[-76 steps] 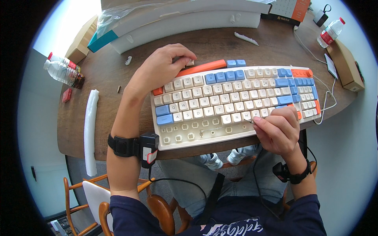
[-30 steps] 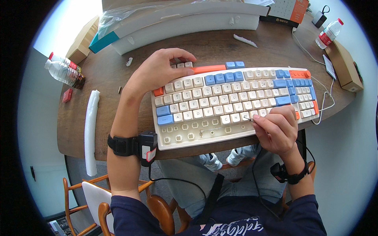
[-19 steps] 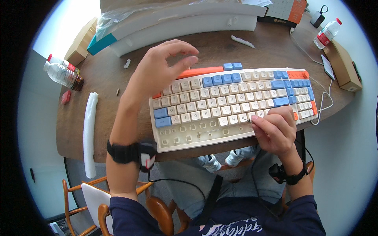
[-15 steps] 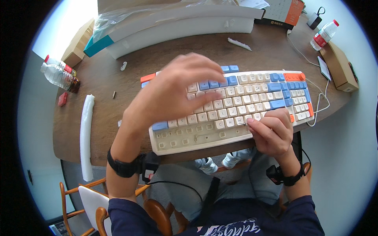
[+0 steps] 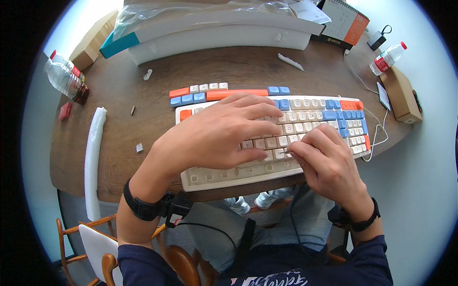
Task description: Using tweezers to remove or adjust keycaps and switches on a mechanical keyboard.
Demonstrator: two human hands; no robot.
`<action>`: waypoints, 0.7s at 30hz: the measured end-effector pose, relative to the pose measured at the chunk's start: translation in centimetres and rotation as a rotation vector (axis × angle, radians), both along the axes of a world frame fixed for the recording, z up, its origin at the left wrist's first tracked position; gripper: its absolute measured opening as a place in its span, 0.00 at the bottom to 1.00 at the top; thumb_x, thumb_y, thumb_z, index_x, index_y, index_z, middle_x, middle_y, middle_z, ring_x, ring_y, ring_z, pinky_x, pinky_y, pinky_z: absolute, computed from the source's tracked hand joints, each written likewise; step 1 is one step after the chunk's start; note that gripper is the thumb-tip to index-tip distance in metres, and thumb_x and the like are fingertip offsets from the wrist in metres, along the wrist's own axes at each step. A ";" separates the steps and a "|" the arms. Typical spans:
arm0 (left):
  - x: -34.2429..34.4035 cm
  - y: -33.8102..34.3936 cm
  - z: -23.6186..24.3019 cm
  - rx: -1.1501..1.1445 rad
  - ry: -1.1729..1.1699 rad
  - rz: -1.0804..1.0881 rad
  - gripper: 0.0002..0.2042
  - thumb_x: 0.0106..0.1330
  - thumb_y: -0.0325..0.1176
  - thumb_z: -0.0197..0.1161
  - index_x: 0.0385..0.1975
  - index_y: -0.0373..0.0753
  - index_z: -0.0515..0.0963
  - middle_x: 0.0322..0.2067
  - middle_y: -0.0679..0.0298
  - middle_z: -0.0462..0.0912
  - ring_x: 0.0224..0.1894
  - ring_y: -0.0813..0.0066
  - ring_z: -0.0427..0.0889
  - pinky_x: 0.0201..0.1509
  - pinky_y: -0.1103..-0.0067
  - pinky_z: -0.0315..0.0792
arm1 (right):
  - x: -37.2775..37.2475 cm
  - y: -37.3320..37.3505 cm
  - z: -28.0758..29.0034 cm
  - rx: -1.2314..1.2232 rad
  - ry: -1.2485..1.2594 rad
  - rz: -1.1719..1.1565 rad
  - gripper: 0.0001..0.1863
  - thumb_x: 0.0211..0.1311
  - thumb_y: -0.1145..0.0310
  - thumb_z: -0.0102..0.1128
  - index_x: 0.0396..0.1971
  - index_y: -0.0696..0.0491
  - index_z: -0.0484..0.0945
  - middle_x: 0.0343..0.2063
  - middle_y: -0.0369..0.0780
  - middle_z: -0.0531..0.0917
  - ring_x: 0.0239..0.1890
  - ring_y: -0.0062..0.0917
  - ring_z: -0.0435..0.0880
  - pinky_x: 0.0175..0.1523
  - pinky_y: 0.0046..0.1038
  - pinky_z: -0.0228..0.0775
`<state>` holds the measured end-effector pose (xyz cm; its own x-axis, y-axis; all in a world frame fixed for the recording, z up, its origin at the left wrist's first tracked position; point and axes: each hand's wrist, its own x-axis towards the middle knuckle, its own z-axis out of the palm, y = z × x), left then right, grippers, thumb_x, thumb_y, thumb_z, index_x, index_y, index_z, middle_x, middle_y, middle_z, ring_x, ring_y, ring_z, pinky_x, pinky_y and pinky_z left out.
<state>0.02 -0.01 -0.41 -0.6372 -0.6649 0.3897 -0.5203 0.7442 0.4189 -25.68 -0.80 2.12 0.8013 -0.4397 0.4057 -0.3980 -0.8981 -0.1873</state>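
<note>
A white keyboard [image 5: 224, 180] lies tilted slightly across the near side of the desk, with cream, blue and orange keycaps. Its bottom row is bare at the left and middle, showing switches and sockets. My left hand [image 5: 217, 131] is spread palm down over the keyboard's left half, its thumb at the lower letter keys and its fingers apart. My right hand [image 5: 324, 159] is closed in a pinch on a thin metal tool [image 5: 284, 152], whose tip lies over a lower-row keycap; most of the tool is hidden by the fingers. Loose keycaps [image 5: 237, 94] stand in rows behind the keyboard.
A long foam-lined box [image 5: 219, 35] spans the back. Bottles [image 5: 67, 82] stand at the left, another bottle [image 5: 387, 59] at the right. A white foam strip [image 5: 94, 162] overhangs the left front edge. A cardboard box [image 5: 401, 97] and a white cable [image 5: 377, 138] lie right.
My left hand has come down from above the keyboard and to the right, uncovering the loose keycaps behind. My right hand has shifted slightly left with the thin tool.
</note>
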 end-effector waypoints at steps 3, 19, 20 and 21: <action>0.0 0.0 0.0 0.003 0.009 0.000 0.19 0.60 0.39 0.74 0.51 0.43 0.83 0.61 0.58 0.78 0.68 0.55 0.71 0.71 0.61 0.66 | 0.2 -0.1 0.6 -0.013 0.068 0.018 0.10 0.53 0.77 0.65 0.36 0.58 0.80 0.32 0.40 0.76 0.38 0.33 0.78 0.45 0.34 0.74; -0.5 0.1 -0.2 -0.006 0.080 -0.103 0.14 0.52 0.34 0.77 0.38 0.41 0.85 0.52 0.61 0.80 0.64 0.57 0.74 0.70 0.62 0.67 | 0.6 -0.4 0.3 -0.066 0.120 0.084 0.13 0.50 0.75 0.61 0.38 0.58 0.79 0.31 0.39 0.73 0.39 0.31 0.77 0.47 0.33 0.73; -0.5 0.1 -0.3 -0.006 0.081 -0.105 0.14 0.52 0.34 0.77 0.38 0.41 0.85 0.52 0.61 0.80 0.64 0.57 0.74 0.70 0.62 0.67 | 0.5 -0.5 0.2 -0.065 0.112 0.089 0.12 0.50 0.75 0.61 0.38 0.58 0.79 0.31 0.39 0.73 0.39 0.31 0.77 0.47 0.33 0.73; -0.6 0.0 -0.3 0.016 0.077 -0.107 0.14 0.51 0.33 0.77 0.38 0.41 0.85 0.52 0.61 0.80 0.63 0.58 0.74 0.70 0.63 0.67 | 0.5 -0.5 0.2 -0.065 0.114 0.087 0.12 0.50 0.75 0.61 0.38 0.58 0.79 0.31 0.39 0.73 0.39 0.31 0.77 0.47 0.33 0.73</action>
<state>-0.58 0.02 -0.71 -0.6737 -0.6009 0.4302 -0.4040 0.7869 0.4665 -25.18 -1.30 2.32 0.8776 -0.3425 0.3354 -0.3337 -0.9388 -0.0856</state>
